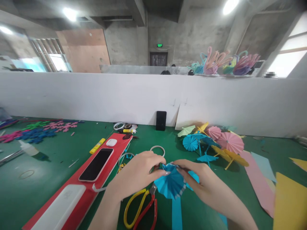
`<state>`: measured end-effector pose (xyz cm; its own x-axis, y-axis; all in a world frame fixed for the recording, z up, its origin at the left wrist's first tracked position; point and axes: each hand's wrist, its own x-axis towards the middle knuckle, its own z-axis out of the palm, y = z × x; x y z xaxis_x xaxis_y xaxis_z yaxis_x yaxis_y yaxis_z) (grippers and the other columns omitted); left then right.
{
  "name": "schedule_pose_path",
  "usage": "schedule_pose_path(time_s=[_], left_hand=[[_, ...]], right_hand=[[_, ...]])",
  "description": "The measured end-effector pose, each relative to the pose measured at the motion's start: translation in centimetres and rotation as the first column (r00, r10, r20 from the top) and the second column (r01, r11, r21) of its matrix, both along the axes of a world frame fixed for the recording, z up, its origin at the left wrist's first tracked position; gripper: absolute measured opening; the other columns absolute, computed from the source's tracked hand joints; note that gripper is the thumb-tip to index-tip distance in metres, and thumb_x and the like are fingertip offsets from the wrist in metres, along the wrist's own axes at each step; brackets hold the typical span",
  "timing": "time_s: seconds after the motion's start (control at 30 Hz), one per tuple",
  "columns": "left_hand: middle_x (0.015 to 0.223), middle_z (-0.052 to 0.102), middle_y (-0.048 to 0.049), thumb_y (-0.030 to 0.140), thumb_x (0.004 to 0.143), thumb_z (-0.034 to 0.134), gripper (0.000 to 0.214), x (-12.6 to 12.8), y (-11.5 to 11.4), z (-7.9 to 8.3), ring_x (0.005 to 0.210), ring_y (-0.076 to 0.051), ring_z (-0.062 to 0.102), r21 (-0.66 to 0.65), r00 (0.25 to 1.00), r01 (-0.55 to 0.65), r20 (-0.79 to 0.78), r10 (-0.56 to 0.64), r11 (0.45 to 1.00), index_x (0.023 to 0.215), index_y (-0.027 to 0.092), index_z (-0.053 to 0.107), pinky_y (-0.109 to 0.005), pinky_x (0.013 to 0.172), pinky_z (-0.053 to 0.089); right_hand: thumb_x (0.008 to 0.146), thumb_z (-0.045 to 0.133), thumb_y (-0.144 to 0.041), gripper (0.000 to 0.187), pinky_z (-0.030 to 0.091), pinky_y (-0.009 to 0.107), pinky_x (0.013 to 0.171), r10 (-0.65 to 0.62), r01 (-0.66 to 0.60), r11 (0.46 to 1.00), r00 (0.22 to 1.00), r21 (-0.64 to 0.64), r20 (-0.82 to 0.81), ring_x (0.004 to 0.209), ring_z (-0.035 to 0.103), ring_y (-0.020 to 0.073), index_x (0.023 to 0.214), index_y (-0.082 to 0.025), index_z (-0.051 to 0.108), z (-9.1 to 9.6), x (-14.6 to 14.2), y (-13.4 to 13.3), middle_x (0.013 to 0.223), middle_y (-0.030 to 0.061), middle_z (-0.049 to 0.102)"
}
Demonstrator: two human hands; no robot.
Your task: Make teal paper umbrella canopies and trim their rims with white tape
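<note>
Between both hands is a pleated blue paper fan (169, 182), partly spread, with whitish patches along its lower right edge. My left hand (146, 164) pinches its upper left side between thumb and fingers. On the upper right side, my right hand (194, 172) grips the folds the same way. Below the fan lies a blue paper strip (177, 212). Scissors (141, 207) with one yellow and one red handle rest under the left hand, their blades partly hidden. More blue paper (193, 179) shows behind the right fingers.
Small paper umbrellas (208, 140) in several colours cluster at back right. Coloured paper sheets (290, 201) lie at right. A red board (93, 191) at left carries a phone (96, 164) and a white power bank (59, 209). A black phone (161, 120) leans on the white partition (120, 95).
</note>
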<state>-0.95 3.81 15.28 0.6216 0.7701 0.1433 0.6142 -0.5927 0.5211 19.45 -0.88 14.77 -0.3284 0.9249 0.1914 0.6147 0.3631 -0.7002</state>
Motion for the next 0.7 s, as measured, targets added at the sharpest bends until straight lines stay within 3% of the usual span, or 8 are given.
schedule_pose_path(time_s=[0.23, 0.43, 0.7], left_hand=[[0.082, 0.061, 0.0013, 0.036, 0.087, 0.054, 0.016, -0.1, 0.0, 0.3, 0.076, -0.015, 0.056, -0.008, 1.000, 0.010, 0.005, -0.010, 1.000, 0.091, 0.024, 0.065, -0.023, 0.063, 0.038], [0.075, 0.058, 0.0035, 0.026, 0.085, 0.060, 0.006, 0.2, -0.2, 0.2, 0.076, -0.014, 0.053, -0.020, 0.991, 0.118, -0.067, -0.119, 0.993, 0.080, 0.022, 0.061, -0.022, 0.064, 0.034], [0.081, 0.059, 0.0028, 0.024, 0.080, 0.061, 0.004, 0.1, -0.5, -0.5, 0.082, -0.016, 0.053, -0.107, 0.986, 0.110, -0.113, -0.122, 0.988, 0.079, 0.022, 0.059, -0.023, 0.066, 0.032]], right_hand=[[0.095, 0.039, -0.024, 0.028, 0.048, 0.024, 0.064, 0.025, -0.025, 1.000, 0.999, -0.017, 0.032, 0.072, 0.060, 0.0143, 0.114, -0.028, 0.059, 0.2, 0.1, -0.1, 0.089, -0.0007, 0.068], [0.090, 0.042, -0.012, 0.030, 0.048, 0.023, 0.074, 0.105, -0.096, 0.993, 0.982, -0.062, 0.157, 0.087, 0.066, 0.0175, 0.104, -0.027, 0.065, 0.7, -0.5, -0.6, 0.097, -0.0002, 0.071], [0.082, 0.051, -0.005, 0.029, 0.047, 0.021, 0.077, 0.167, -0.130, 0.981, 0.944, -0.143, 0.285, 0.088, 0.068, 0.0183, 0.098, -0.022, 0.068, -0.9, -0.7, 0.4, 0.098, 0.0030, 0.072]])
